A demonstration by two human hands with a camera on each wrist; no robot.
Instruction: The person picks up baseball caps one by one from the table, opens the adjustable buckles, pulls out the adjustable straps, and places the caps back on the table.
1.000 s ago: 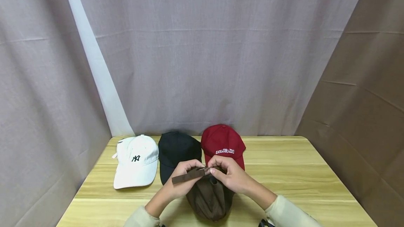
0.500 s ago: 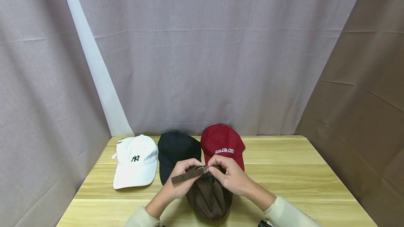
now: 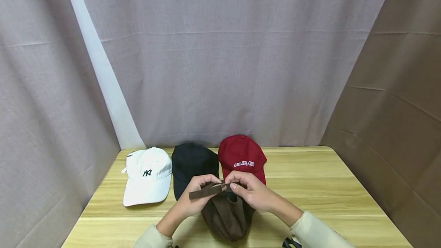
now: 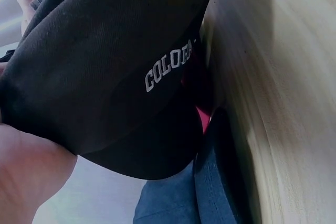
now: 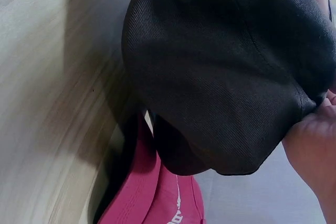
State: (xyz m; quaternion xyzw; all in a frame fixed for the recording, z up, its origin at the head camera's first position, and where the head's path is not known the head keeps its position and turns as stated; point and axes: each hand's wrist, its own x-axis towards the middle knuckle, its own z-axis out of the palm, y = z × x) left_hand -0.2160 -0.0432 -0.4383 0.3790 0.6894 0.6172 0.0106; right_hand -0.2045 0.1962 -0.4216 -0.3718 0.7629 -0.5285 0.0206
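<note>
Both hands hold a brown baseball cap point(image 3: 227, 217) by its rear strap, close to the person. The cap hangs with its back opening facing up and toward the head camera. My left hand point(image 3: 198, 198) pinches the strap near its small buckle, and the strap's free tail point(image 3: 206, 192) sticks out leftward across that hand. On the other side of the buckle, my right hand point(image 3: 253, 192) pinches the strap between thumb and forefinger. White "COLORA" lettering shows on the held cap's front point(image 4: 168, 65) in the left wrist view. The brim points away from the person.
A red "COLORADO" cap point(image 3: 242, 154), a black cap point(image 3: 193, 162) and a white cap point(image 3: 148, 179) with a dark logo stand in a row along the back of the wooden table point(image 3: 310, 186). Grey-brown curtains point(image 3: 224, 68) enclose the table behind and at the sides.
Both hands keep their hold on the brown cap's strap. The strap's free tail has shifted very slightly to the right, and the fingers at the buckle have moved a little.
</note>
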